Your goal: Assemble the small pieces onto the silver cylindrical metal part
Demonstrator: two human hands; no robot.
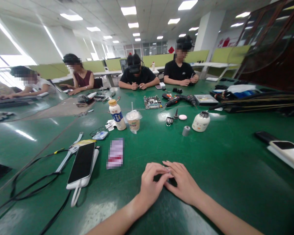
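Observation:
My left hand (152,179) and my right hand (182,181) meet low over the green table (137,209). The fingertips of both close on something small and shiny that I cannot make out, mostly hidden by the fingers. Farther off to the right stands a white bottle body (200,122) with its metal neck uncovered. Beside it are a grey cylindrical piece (186,131), a round pink disc (183,117), a dark pointed piece (176,114) and a small piece with a ring (169,121). None of these touches my hands.
Left of my hands lie a pixelated purple packet (115,153) and a phone (82,163) with cables. Ahead stand a drink bottle (117,116) and a plastic cup (133,121). Farther back are a circuit board (153,102), power drills (172,101) and several seated people.

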